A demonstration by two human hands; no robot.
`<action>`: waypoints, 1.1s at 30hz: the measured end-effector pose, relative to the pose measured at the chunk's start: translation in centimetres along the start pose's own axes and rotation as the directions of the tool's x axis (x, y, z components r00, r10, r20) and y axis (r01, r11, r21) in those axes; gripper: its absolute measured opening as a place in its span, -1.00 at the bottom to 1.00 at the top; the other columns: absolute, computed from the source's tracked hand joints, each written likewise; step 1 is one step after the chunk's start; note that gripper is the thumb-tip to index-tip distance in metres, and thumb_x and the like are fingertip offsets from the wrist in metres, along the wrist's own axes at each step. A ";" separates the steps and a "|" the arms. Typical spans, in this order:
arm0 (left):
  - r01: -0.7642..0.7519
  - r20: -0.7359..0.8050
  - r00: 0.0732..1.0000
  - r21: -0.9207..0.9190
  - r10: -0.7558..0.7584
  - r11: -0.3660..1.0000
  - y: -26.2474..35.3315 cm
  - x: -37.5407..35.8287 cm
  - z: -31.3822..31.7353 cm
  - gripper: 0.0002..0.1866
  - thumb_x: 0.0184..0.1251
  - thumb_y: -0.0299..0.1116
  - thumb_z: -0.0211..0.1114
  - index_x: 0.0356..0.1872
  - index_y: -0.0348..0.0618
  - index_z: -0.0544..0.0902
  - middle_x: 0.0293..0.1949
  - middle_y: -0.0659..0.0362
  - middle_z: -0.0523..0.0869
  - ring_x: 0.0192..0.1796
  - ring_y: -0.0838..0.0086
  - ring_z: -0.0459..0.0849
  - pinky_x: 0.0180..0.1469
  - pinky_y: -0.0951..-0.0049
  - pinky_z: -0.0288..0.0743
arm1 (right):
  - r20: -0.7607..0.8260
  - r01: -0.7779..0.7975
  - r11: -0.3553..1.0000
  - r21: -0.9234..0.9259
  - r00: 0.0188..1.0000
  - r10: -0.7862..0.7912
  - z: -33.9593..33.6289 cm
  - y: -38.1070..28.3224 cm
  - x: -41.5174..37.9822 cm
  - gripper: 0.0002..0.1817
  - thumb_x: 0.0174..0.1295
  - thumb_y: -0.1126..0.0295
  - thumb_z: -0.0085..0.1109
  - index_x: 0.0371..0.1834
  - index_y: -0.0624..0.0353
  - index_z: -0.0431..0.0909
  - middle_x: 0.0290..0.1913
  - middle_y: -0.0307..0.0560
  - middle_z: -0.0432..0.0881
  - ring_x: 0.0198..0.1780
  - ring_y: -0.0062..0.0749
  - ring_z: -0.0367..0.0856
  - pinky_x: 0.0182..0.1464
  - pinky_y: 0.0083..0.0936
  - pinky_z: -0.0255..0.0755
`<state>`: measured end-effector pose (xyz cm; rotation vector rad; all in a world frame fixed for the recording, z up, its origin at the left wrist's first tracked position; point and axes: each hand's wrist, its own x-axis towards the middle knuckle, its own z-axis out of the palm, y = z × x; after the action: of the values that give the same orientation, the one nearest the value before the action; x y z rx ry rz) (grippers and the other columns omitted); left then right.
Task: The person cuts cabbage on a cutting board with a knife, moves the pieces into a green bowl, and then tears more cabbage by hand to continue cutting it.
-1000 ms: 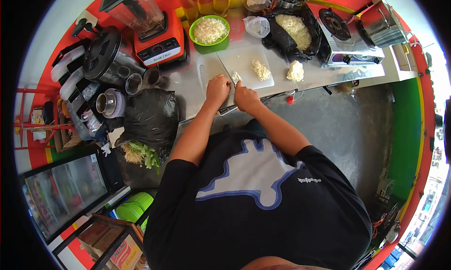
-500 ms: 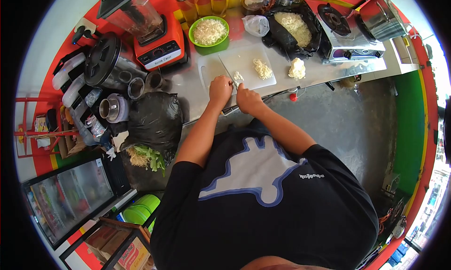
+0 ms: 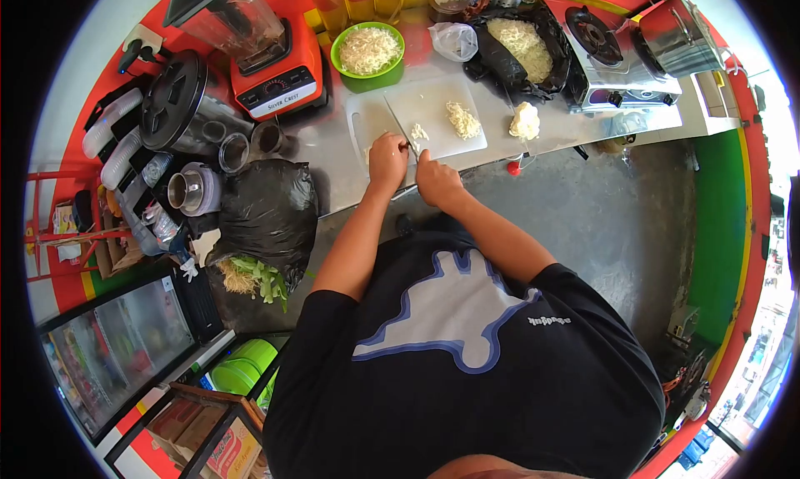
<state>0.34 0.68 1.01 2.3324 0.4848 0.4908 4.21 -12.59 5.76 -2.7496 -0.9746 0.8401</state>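
Observation:
A white cutting board (image 3: 446,100) lies on the steel counter, with a knife (image 3: 398,116) slanting across it, tip pointing away from me. My left hand (image 3: 387,160) is closed in a fist at the board's near edge, with the knife's dark handle end beside its thumb. Close on the other side, my right hand (image 3: 438,180) is closed, fingertips against a small pale piece of food (image 3: 417,148) by the blade; my fingers hide most of it. Just beyond lie small white cut bits (image 3: 419,131). A larger pile of pale shreds (image 3: 463,121) sits to their right.
A whitish lump of food (image 3: 524,121) rests at the counter's front edge. Behind the board stand a green bowl of shreds (image 3: 368,52) and a black bag of shreds (image 3: 521,50). A red blender (image 3: 279,87) is at left, a gas stove (image 3: 621,75) at right.
The whole view has shifted slightly left. Both hands stay at the board's near edge, close together; the white bits beside the blade lie a little differently.

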 end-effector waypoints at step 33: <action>0.184 -0.034 0.983 0.074 -0.182 0.980 -0.1 -0.5 0.1 -0.91 0.15 -0.47 0.30 -0.46 -0.22 0.74 -0.30 -0.06 0.67 -0.20 -0.01 0.71 -0.13 0.07 0.61 | -0.037 0.028 1.000 0.013 0.999 -0.028 0.0 -0.5 0.6 -0.72 0.36 0.48 0.01 0.07 0.35 0.28 -0.10 0.37 0.72 -0.03 0.28 0.73 0.02 -0.04 0.63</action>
<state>-0.11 0.44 0.79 2.3281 0.7349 0.4225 4.33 -11.77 5.64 -2.7234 -0.9951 0.7863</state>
